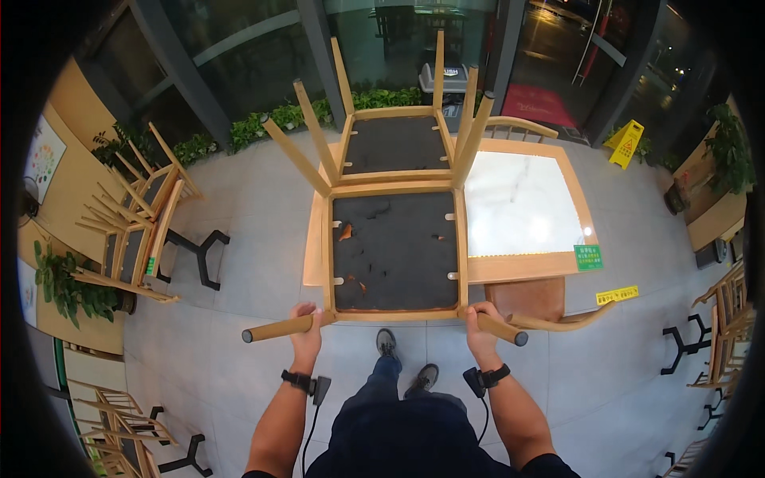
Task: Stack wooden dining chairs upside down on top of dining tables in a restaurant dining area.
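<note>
An upside-down wooden chair [327, 263] rests over the near side of a wood-edged table [526, 266], its dark, torn seat underside facing up. My left hand [306, 336] is closed around its near left leg, close to the seat frame. Around the near right leg my right hand [480, 331] is closed in the same way. Both of these legs slant outward toward me, and the other two point up at the far side. Directly beyond it, a second upturned chair [396, 145] lies with its legs up. The backrests of both chairs are mostly hidden.
A brown-seated chair [526, 299] stands at the table's near right side, and another chair's backrest [518, 125] shows behind. Stacked chairs [131, 215] occupy the left. Potted plants [76, 283], a grey bin [450, 80] and a yellow floor sign [626, 144] stand around the room.
</note>
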Demonstrator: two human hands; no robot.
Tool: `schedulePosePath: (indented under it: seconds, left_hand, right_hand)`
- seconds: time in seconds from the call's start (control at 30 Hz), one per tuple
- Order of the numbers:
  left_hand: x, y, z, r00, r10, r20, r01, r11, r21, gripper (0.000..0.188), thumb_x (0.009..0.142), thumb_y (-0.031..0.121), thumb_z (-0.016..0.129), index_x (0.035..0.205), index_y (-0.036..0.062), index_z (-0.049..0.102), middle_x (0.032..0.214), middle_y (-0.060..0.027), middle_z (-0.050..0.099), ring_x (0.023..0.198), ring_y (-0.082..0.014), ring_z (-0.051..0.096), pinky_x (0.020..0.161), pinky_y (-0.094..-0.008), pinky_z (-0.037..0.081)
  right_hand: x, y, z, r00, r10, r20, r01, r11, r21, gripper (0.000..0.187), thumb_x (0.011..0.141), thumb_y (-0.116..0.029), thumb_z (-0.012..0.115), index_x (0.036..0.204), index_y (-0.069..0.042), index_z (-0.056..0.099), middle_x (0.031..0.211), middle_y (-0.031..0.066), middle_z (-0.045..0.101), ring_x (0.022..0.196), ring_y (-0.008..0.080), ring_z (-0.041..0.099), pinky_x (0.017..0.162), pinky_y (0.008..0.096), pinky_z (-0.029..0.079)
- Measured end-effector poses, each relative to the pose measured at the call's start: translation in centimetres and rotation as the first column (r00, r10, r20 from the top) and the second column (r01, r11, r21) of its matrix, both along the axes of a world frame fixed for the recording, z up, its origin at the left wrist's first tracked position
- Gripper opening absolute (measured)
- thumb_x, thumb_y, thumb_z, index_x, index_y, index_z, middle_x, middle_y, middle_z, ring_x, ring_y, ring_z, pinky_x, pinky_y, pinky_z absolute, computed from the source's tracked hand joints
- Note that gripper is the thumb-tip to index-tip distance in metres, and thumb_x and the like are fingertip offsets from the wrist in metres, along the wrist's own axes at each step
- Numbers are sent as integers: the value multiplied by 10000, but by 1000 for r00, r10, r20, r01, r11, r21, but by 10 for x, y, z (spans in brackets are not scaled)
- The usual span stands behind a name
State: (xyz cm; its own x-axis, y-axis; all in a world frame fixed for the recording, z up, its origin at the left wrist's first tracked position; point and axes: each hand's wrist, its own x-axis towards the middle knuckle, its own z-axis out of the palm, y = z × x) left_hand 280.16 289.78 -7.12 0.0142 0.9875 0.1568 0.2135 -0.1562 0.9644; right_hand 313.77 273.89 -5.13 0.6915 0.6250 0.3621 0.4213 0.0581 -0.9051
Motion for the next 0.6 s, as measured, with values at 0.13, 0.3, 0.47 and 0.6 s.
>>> schedulePosePath:
  seconds: [0.13,0.3,0.47,0.6]
  left_hand:
    - [-3,7,-3,996,-39,-81,33,997,-75,182,861,86,667,1007,23,578,930,-63,611,884,-153,573,821,-295,467]
    - [10,-1,9,997,79,18,-77,993,-93,113,842,70,670,917,32,595,858,-47,607,825,-139,570,783,-293,467]
    - [2,4,-1,997,38,-72,-39,999,-17,88,815,51,672,864,30,602,833,-54,611,820,-145,575,770,-297,468]
    - [-4,5,5,998,11,-64,-9,1000,26,99,800,43,678,859,30,600,846,-57,614,817,-152,581,760,-301,472]
  right_hand:
    - [-2,0,-1,997,-14,-77,16,999,29,125,808,-46,647,736,-19,549,663,75,577,597,139,540,579,288,451]
    - [2,-2,-10,999,-17,-43,19,999,35,137,811,-36,640,722,-21,536,659,68,574,591,133,532,575,285,447]
    - [-6,2,-7,998,-44,-46,47,997,59,116,819,-27,627,747,-28,536,685,55,574,622,127,547,597,280,455]
    - [-16,1,8,975,-3,-221,16,998,59,92,845,-33,610,794,-32,534,698,35,571,650,125,550,626,277,467]
